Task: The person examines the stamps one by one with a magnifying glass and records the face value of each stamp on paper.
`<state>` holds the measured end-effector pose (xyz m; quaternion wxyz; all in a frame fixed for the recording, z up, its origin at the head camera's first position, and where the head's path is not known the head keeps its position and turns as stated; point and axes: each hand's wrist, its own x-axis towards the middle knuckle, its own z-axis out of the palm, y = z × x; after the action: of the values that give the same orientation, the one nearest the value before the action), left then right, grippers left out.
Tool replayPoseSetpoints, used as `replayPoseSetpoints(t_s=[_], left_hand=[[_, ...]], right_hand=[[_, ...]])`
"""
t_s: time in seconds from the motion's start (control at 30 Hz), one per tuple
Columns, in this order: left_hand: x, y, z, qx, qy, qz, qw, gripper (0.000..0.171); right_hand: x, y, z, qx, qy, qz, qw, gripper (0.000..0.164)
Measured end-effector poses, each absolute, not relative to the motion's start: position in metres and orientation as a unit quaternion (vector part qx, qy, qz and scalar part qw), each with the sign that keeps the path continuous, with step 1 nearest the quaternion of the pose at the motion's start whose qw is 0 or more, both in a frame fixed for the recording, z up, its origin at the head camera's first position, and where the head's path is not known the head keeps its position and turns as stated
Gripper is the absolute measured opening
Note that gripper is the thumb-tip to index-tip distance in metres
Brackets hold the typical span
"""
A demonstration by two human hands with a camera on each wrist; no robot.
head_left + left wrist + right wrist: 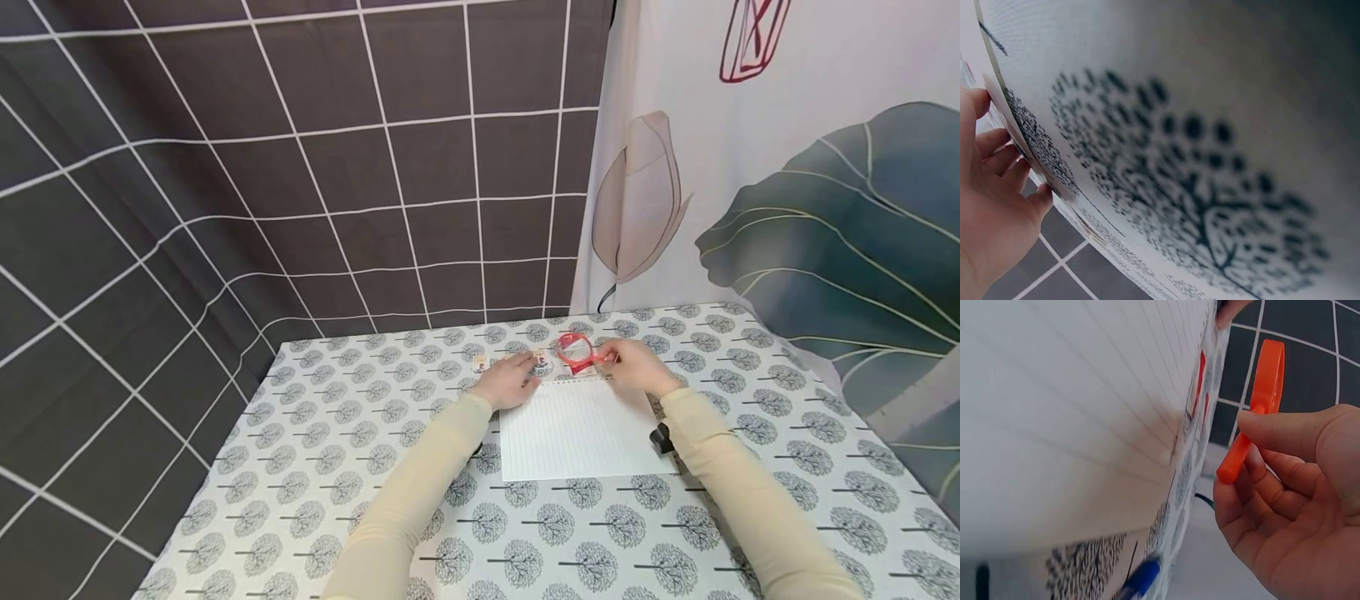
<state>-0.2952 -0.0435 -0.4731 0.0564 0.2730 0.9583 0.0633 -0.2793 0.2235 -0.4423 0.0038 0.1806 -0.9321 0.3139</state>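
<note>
A red-orange magnifying glass (1267, 378) is held by its handle between the thumb and fingers of my right hand (633, 365). In the head view its round frame is above a small red and white item (582, 367), beyond the notebook's top edge. My left hand (510, 381) rests near the upper left corner of the open lined notebook (577, 433), palm down. Its fingertips come close to a small printed card (541, 360); whether they touch it I cannot tell. Another small card (480, 363) lies to the left of that hand.
A tree-patterned cloth (315, 458) covers the table. Under my right forearm, by the notebook's right side, a blue-tipped pen-like object (1142, 578) shows in the right wrist view. A dark gridded curtain (420, 167) hangs behind, with a pale leaf-printed curtain (652, 75) to the right.
</note>
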Motion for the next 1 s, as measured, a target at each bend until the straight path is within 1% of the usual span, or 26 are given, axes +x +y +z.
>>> replayPoseSetpoints(t_s=[0.13, 0.43, 0.67, 1.0], left_hand=[[-0.294, -0.043, -0.472, 0.274, 0.958, 0.061, 0.057, 0.056], [-0.293, -0.044, -0.472, 0.276, 0.957, 0.064, 0.059, 0.057], [-0.293, -0.043, -0.471, 0.277, 0.957, 0.061, 0.056, 0.057], [-0.293, -0.043, -0.474, 0.278, 0.957, 0.064, 0.054, 0.056]], right_hand=[[-0.276, 0.235, -0.438, 0.161, -0.933, 0.322, -0.003, 0.017], [-0.272, 0.268, -0.433, 0.153, -0.939, 0.305, 0.029, 0.016], [-0.268, 0.294, -0.432, 0.128, -0.943, 0.307, 0.018, 0.022], [-0.255, 0.32, -0.428, 0.092, -0.95, 0.298, 0.028, 0.019]])
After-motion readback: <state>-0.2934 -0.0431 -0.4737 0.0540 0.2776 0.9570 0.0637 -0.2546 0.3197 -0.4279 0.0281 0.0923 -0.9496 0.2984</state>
